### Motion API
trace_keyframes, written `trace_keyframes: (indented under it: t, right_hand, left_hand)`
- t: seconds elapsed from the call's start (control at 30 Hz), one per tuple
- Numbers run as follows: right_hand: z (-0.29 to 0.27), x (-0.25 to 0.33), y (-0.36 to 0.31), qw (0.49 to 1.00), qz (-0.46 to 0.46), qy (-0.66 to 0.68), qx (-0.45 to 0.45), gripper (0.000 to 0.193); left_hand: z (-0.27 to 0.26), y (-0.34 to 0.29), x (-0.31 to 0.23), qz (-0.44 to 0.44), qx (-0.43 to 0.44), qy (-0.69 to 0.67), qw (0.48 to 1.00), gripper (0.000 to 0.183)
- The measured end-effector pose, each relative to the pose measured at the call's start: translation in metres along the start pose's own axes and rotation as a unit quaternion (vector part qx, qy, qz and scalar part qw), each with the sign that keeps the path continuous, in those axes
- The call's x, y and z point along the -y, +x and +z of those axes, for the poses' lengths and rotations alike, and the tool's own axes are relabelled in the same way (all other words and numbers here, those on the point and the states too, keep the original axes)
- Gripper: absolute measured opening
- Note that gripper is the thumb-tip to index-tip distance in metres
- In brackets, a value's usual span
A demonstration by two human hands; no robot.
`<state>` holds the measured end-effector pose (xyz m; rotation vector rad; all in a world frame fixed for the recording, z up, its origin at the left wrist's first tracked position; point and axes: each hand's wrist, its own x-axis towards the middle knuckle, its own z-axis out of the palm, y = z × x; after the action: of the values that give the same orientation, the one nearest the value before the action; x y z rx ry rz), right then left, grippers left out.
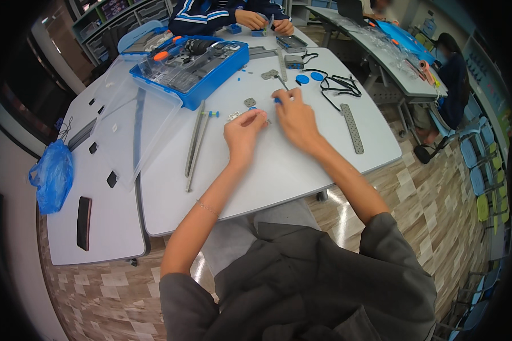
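Note:
Over the white table my left hand point(244, 135) is closed in a pinch, and what its fingertips hold is too small to make out. Just to its right, my right hand point(296, 118) is closed on a small blue piece point(277, 100) at its fingertips. Beyond the hands lie a small grey plate point(250, 102) and several grey flat pieces point(269, 74). Left of my left hand rest long grey bars point(194, 148) with a small blue-and-green piece point(213, 114) beside them. A perforated grey strip point(352, 129) lies right of my right hand.
A blue parts box point(215, 75) stands far left beside its clear lid point(153, 133). Black cables point(341, 86), blue discs point(302, 79) and a grey block point(293, 62) lie at the far right. Across the table, another person's hands point(253, 20) handle parts. A blue bag point(54, 176) hangs left.

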<state>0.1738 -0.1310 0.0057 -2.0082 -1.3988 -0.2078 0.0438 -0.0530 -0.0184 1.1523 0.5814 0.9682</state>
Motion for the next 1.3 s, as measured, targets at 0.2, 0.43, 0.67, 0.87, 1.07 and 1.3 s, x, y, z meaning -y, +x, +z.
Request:
trace_keyframes:
  t: [0.2,0.43,0.67,0.87,1.07,1.3]
  right_hand:
    - [-0.016,-0.014,0.003,0.997,0.004,0.065,0.045,0.026]
    - [-0.021,0.005,-0.022,0.999,0.013,0.033,-0.027,0.03]
    - [-0.086,-0.038,-0.098,0.903,0.158,0.17,-0.363,0.038]
    - [-0.08,-0.036,-0.102,0.908,0.171,0.172,-0.34,0.044]
    - [-0.061,-0.025,-0.084,0.955,0.102,0.18,-0.215,0.049]
    - [-0.048,-0.026,-0.07,0.989,-0.08,-0.096,-0.076,0.042]
  left_hand:
    - [-0.004,0.0,-0.005,-0.01,0.015,0.005,1.0,0.027]
    - [-0.003,-0.01,0.005,0.059,0.043,0.096,0.993,0.027]
    - [-0.009,-0.011,-0.003,0.035,0.06,0.105,0.992,0.029]
    - [0.0,-0.01,-0.007,0.018,0.068,0.109,0.992,0.03]
    - [-0.001,-0.011,-0.006,0.017,0.058,0.098,0.993,0.03]
    - [-0.001,-0.012,-0.008,0.003,0.067,0.099,0.993,0.03]
